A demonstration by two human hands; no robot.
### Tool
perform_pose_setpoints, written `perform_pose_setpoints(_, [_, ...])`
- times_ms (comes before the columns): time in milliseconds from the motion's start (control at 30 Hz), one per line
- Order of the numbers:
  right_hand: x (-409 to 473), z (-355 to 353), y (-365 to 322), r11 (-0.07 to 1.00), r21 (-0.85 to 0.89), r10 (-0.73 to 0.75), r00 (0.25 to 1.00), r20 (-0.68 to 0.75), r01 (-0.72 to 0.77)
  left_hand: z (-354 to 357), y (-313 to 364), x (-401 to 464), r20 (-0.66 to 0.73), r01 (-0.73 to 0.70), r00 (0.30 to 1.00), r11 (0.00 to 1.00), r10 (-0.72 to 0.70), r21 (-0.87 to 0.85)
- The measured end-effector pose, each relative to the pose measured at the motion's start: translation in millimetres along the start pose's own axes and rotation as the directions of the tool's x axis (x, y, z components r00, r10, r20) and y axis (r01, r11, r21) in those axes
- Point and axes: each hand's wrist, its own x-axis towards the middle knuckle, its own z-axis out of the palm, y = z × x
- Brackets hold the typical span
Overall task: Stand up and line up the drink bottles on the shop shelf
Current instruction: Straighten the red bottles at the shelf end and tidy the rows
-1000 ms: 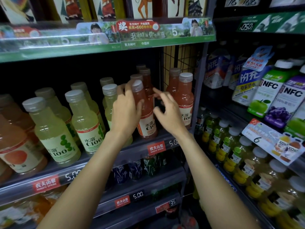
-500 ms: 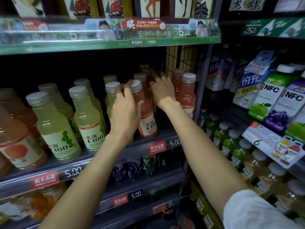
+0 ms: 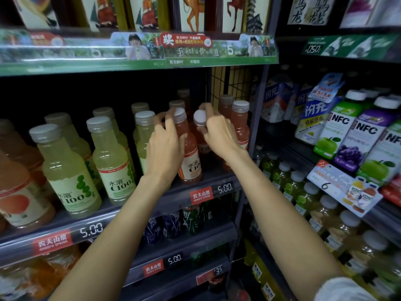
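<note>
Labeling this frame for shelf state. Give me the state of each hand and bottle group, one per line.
left hand: grips the front pink bottle by its body
front pink bottle: upright at shelf edge, capped
right hand: holds the tilted pink bottle near its neck
tilted pink bottle: leaning toward the camera, capped
right pink bottles: upright, capped
yellow-green bottles: upright in rows, capped

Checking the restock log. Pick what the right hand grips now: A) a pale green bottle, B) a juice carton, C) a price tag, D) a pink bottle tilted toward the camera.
D: the right hand curls round the tilted pink bottle, its cap facing the camera.
</note>
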Motion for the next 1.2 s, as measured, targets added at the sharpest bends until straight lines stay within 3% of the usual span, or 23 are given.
perform_pose_setpoints(167, [6,-20,2,0.98,0.175,0.098,0.995,-0.017,-0.093,3,4,7,0.021,-0.048,0.999,0.999,0.048,-0.025])
perform_pose_setpoints(467, [0,-31,12,0.998,0.058,0.035,0.999,0.007,-0.036,7,-2,11,0.013,-0.054,0.998,0.998,0.055,-0.03])
perform_pose_setpoints(767, [-6,-30,2,0.992,0.052,0.108,0.991,0.082,-0.112,6,-3,8,-0.002,-0.063,0.998,0.997,0.063,-0.04])
perform_pose_setpoints(1200, [-13,-30,12,0.981,0.125,0.147,0.989,0.033,-0.15,10,-3,2,0.057,-0.057,0.997,0.997,0.06,-0.06])
